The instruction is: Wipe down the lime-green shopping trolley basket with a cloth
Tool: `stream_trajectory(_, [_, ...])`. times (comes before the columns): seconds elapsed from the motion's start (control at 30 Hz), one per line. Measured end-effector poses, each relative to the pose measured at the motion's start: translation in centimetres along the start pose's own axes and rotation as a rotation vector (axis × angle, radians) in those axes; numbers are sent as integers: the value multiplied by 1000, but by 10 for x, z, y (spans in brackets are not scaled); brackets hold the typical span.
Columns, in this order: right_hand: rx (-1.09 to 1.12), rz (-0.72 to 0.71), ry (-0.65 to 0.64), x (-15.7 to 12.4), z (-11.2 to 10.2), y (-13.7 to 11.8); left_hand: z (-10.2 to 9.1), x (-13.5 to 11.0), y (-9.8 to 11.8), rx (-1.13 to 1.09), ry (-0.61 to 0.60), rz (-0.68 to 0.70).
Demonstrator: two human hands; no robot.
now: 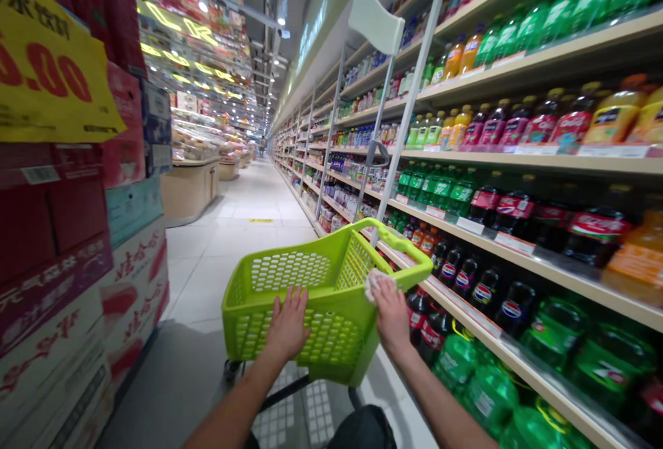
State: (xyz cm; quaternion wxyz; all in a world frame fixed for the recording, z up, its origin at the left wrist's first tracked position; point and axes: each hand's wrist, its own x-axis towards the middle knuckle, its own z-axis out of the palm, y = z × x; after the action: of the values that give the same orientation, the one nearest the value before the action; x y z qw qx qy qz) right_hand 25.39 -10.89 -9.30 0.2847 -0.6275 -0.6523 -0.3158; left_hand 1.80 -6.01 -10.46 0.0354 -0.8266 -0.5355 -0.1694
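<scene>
A lime green plastic shopping basket point(290, 276) sits on a wheeled cart frame in a supermarket aisle, tilted a little toward the shelves. My left hand point(288, 325) rests flat on its near wall, fingers spread over the rim. My right hand point(389, 311) presses a small white cloth point(377, 280) against the basket's right rim, fingers closed around the cloth. The basket's inside looks bare.
Shelves of soda and juice bottles point(492, 214) run along the right. Stacked red and white cartons point(77, 262) with a yellow price sign point(46, 69) stand on the left. A white tiled aisle floor point(248, 214) stretches ahead past counters point(189, 186).
</scene>
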Motion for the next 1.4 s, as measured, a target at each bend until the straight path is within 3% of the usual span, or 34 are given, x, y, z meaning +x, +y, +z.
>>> stream_trajectory(0.13, [85,-247,-79,-18,10,-24,-1,-1,0,-16,-10,3])
stream_trajectory(0.2, [49,-181,-16,-7,-2,-15,-1,-2,1,-26,-15,0])
stream_trajectory(0.27, [-33,-26,43,12,-17,3,-1,-3,2,-36,-8,-7])
stream_trajectory(0.33, [-100,77,34,26,-22,14,1,-3,4,-37,3,-17])
stream_trajectory(0.4, [-111,64,-11,27,-13,8,4,-1,7,-37,2,-24])
stream_trajectory(0.53, [-6,-202,-108,12,21,-35,7,4,6,-61,-44,-5])
stream_trajectory(0.6, [12,-250,-131,12,26,-41,7,4,-1,-66,-43,3])
stream_trajectory(0.8, [-134,11,-83,33,4,9,10,-8,-38,-4,66,-193])
stream_trajectory(0.9, [-86,-28,-76,31,23,-12,16,-9,-45,14,72,-182])
stream_trajectory(1.03, [61,-222,-60,30,51,-54,11,-3,-53,35,26,-159])
stream_trajectory(1.1, [74,-250,-35,33,50,-47,4,0,-63,45,-2,-212])
stream_trajectory(1.27, [-35,-76,29,34,37,0,-3,2,-83,71,-12,-241])
stream_trajectory(1.4, [-17,-53,15,38,54,-3,-3,5,-80,80,-32,-273])
